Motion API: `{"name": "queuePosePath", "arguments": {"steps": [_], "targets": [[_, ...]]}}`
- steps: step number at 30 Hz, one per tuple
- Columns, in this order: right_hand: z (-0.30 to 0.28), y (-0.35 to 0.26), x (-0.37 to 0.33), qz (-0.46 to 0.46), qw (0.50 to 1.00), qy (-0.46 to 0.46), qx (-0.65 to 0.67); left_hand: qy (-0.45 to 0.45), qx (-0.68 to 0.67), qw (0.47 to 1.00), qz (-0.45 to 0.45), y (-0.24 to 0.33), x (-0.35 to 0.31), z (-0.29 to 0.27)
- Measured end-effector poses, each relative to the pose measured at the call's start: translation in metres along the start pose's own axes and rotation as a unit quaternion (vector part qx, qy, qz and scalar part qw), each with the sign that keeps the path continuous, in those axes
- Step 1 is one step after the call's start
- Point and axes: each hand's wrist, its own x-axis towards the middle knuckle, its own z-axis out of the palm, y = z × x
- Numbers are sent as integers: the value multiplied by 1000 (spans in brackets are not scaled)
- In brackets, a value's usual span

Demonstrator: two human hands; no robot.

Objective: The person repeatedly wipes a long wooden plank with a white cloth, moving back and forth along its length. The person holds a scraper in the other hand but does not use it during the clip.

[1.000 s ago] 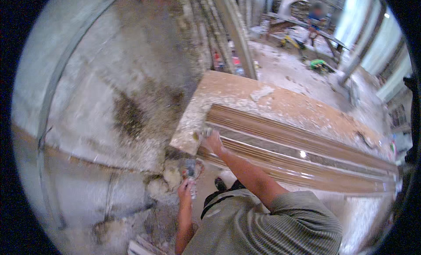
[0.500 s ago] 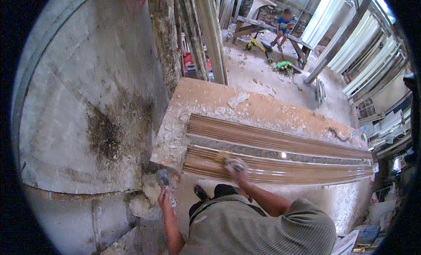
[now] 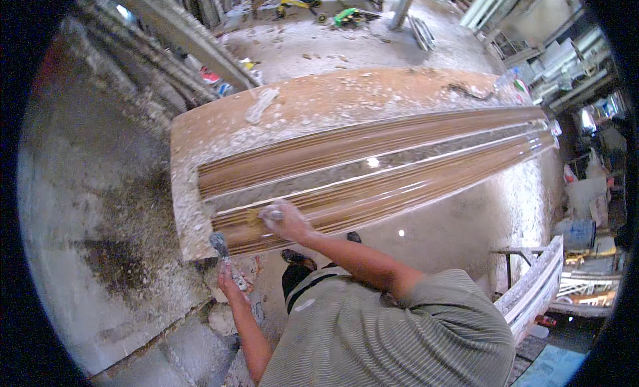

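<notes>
My right hand (image 3: pixel 286 222), dusted white, is closed round a yellowish pad (image 3: pixel 254 217) like a sponge and presses it near the left end of a long brown ribbed mould (image 3: pixel 353 199). The mould is glossy, with a dull strip down its middle between two ribbed bands. Off the table's near left corner, my left hand (image 3: pixel 228 275) grips a short brush-like tool (image 3: pixel 217 243) with a grey-blue head pointing up; white matter sticks about its handle.
The mould lies on a wooden table (image 3: pixel 193 130) spattered with white plaster. A stained panel (image 3: pixel 73 220) stands at the left, boards (image 3: pixel 180 37) behind it. Farther back are a yellow ride-on toy (image 3: pixel 299 2) and a green toy (image 3: pixel 353 16). A white-crusted trestle (image 3: pixel 532 287) stands at right.
The view has tipped down and turned, so the table sits higher and farther left. My right hand has slid the pad toward the mould's left end. The left hand keeps its tool.
</notes>
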Motion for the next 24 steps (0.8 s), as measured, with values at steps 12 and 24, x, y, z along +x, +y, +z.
{"name": "queuePosePath", "arguments": {"steps": [12,24], "targets": [[-447,174,-164,144,824,368,-407,-157,179,970,52,-36,-86,153],[-143,58,-70,69,987,141,-45,-54,93,993,56,-56,-83,37]]}}
